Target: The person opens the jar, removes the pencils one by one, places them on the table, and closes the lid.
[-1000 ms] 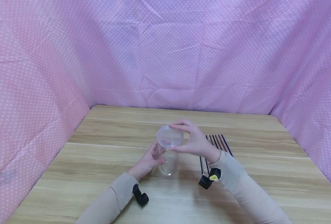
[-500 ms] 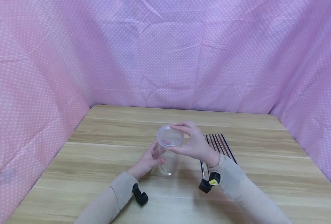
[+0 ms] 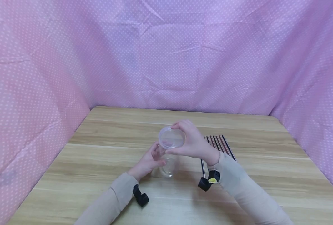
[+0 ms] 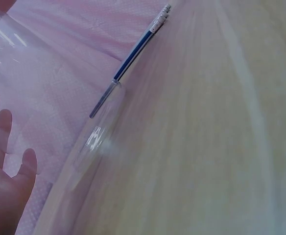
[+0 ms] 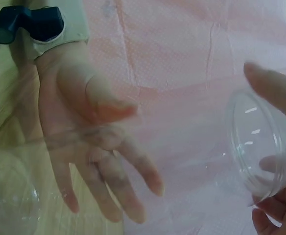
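A tall clear plastic jar (image 3: 168, 168) stands on the table in the head view, with a round clear lid (image 3: 171, 138) at its top. My left hand (image 3: 147, 162) holds the jar's side, thumb towards me and fingers behind. In the right wrist view that left hand (image 5: 96, 132) shows through the transparent wall. My right hand (image 3: 195, 144) grips the lid's rim from the right, thumb in front and fingers at the far side. The right wrist view shows the thumb (image 5: 273, 88) and fingertips round the lid (image 5: 260, 147). Whether the lid is loose I cannot tell.
Several slim pencils (image 3: 221, 143) with dark and reddish stripes lie side by side to the right, partly under my right forearm. The left wrist view shows the pencils (image 4: 138, 49) beyond the jar. Pink dotted cloth (image 3: 172, 62) surrounds the wooden table (image 3: 121, 125).
My right hand has turned slightly on the lid, its fingers more bent and its thumb further left along the rim. The left hand and the jar stay in place.
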A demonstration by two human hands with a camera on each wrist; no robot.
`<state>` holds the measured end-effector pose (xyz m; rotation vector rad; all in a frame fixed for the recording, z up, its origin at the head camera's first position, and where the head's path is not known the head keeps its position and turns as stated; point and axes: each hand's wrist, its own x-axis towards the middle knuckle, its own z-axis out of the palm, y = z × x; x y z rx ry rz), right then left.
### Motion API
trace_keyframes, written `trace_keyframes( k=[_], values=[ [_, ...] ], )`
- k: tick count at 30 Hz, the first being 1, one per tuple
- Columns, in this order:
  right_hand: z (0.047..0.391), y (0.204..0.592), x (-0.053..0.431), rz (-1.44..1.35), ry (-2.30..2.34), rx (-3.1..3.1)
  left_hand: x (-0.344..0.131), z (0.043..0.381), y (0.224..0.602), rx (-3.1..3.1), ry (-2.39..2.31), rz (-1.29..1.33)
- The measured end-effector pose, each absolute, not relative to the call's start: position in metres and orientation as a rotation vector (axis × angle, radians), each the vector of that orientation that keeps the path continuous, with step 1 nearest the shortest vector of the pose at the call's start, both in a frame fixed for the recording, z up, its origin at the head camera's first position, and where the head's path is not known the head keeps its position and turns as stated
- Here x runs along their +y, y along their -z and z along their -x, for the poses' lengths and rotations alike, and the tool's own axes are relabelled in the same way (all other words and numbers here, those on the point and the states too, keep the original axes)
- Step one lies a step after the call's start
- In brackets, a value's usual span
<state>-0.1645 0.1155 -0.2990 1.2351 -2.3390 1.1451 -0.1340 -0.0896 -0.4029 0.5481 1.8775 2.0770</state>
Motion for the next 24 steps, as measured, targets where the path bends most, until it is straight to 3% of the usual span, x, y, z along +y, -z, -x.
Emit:
trace_keyframes(
  k=[11, 24],
  values=[
    [0.170, 0.297, 0.125, -1.546, -1.221, -2.293, -0.089, 0.130, 0.403, 1.897, -2.056, -0.535],
    [0.176, 0.290, 0.132, -1.682, -1.288, -2.387, -0.089, 0.129, 0.405, 1.897, -2.045, -0.525]
  ],
)
